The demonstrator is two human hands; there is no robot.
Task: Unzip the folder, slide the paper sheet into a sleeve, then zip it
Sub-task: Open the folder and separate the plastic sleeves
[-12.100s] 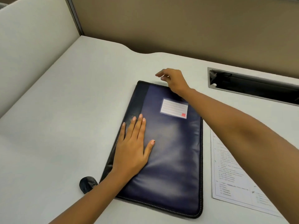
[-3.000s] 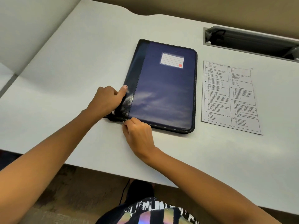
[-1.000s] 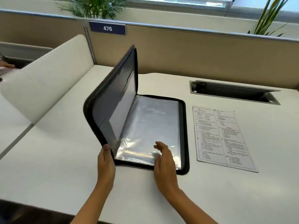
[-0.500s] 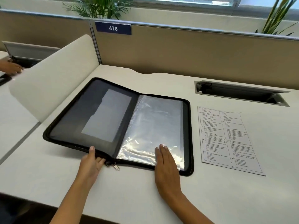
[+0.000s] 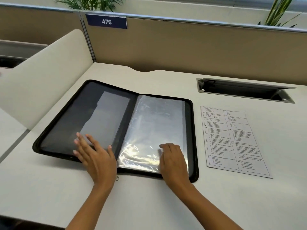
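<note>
The black zip folder (image 5: 66, 117) lies open and flat on the desk. Its left inner cover is dark with a grey pocket; the right half holds clear plastic sleeves (image 5: 156, 123). My left hand (image 5: 96, 156) rests flat, fingers spread, on the lower part of the left cover. Over the bottom right corner of the top sleeve, my right hand (image 5: 173, 161) has its fingers curled on the plastic. Whether it pinches the sleeve I cannot tell. The printed paper sheet (image 5: 232, 140) lies on the desk just right of the folder, untouched. The zip pull (image 5: 117, 178) pokes out below my left hand.
A recessed cable tray with its lid raised (image 5: 244, 90) sits in the desk behind the sheet. A tan partition with a sign reading 476 (image 5: 106, 22) stands at the back. A cream divider (image 5: 44, 77) bounds the desk on the left.
The raised left cover has dropped flat onto the desk. My left hand moved from the folder's front edge up onto the left cover. My right hand's fingers went from flat to curled.
</note>
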